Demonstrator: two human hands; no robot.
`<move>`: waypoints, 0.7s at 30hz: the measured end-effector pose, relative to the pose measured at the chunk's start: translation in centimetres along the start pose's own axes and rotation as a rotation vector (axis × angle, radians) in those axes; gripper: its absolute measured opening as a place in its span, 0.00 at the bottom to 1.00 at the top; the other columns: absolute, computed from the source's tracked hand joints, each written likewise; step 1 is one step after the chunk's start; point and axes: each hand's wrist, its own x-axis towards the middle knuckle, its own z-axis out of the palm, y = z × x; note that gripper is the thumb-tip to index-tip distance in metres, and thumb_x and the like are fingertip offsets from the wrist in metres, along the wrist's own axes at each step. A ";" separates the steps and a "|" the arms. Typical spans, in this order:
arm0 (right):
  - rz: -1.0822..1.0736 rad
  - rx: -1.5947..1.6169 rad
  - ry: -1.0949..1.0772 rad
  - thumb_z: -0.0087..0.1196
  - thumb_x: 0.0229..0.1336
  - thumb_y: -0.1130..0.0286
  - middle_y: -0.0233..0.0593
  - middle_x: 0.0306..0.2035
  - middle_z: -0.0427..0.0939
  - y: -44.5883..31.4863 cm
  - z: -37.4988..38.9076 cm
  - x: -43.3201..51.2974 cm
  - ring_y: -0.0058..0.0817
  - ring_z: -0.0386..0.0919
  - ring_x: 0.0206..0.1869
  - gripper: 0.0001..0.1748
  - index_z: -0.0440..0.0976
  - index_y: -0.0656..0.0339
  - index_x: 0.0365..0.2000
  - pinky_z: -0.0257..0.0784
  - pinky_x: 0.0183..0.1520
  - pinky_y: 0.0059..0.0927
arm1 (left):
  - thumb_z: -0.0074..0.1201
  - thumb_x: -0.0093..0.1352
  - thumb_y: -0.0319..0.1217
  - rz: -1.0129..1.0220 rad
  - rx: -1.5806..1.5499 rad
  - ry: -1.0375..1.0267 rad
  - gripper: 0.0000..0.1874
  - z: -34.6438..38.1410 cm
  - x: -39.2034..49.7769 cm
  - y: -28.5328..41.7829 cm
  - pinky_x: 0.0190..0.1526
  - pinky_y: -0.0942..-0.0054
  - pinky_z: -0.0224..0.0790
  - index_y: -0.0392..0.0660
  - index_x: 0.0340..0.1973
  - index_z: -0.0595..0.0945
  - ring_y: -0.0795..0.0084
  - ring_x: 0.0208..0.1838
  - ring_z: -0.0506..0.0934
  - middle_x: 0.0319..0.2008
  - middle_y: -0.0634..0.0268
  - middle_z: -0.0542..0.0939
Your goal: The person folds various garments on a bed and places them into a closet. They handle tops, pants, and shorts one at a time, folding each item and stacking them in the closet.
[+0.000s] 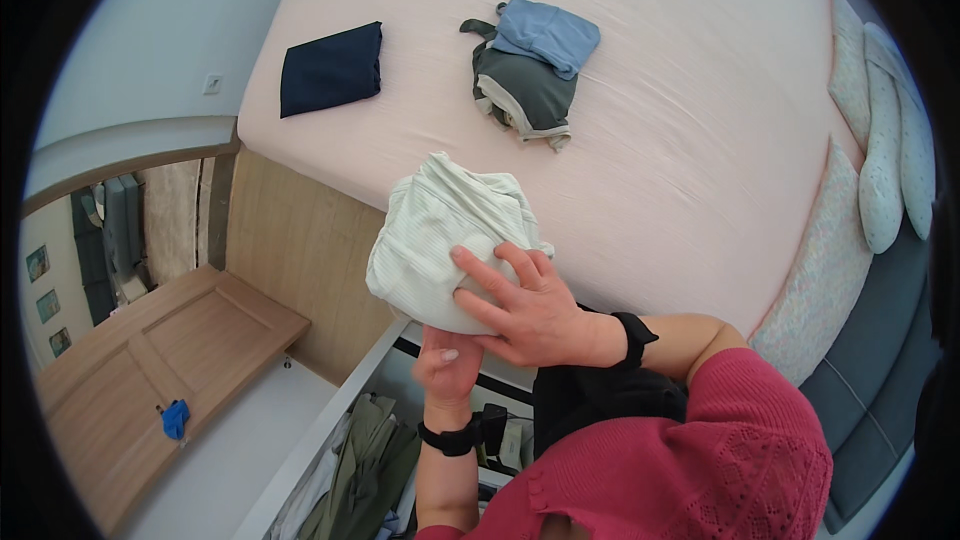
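Note:
A folded pale green ribbed garment is held up between me and the bed's near edge. My left hand supports it from below, most of its fingers hidden under the cloth. Spread across the near side of the bundle, my right hand presses down on its top. Beyond it on the bed lie a dark green garment with light trim and, partly on top of that, a folded blue garment. Farther left rests a folded navy cloth.
The bed has a pale pink sheet. Pillows lie along the grey headboard at right. Below my left arm is an open drawer with olive clothes. A wooden door with a blue cloth stands at left.

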 end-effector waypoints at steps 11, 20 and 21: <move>0.195 0.579 0.271 0.60 0.47 0.71 0.37 0.37 0.75 10.3 3.0 3.3 0.31 0.73 0.32 0.18 0.72 0.61 0.42 0.71 0.36 0.29 | 0.46 0.66 0.33 -0.084 -0.012 0.434 0.29 -2.1 0.7 -0.5 0.65 0.55 0.53 0.39 0.62 0.61 0.59 0.64 0.63 0.62 0.58 0.65; 1.424 0.594 0.796 0.66 0.42 0.56 0.59 0.53 0.68 35.4 5.1 9.2 0.44 0.69 0.54 0.42 0.63 0.78 0.51 0.66 0.54 0.37 | 0.51 0.61 0.30 -0.072 -0.011 0.554 0.33 -5.7 -4.1 -0.4 0.64 0.53 0.55 0.39 0.62 0.61 0.57 0.63 0.64 0.61 0.58 0.66; 1.452 0.703 0.844 0.67 0.42 0.59 0.58 0.52 0.69 36.2 5.2 9.3 0.43 0.70 0.54 0.42 0.63 0.79 0.50 0.67 0.54 0.37 | 0.50 0.62 0.31 -0.085 0.025 0.547 0.32 -6.2 -4.7 -0.5 0.64 0.53 0.54 0.40 0.62 0.62 0.57 0.63 0.64 0.61 0.59 0.66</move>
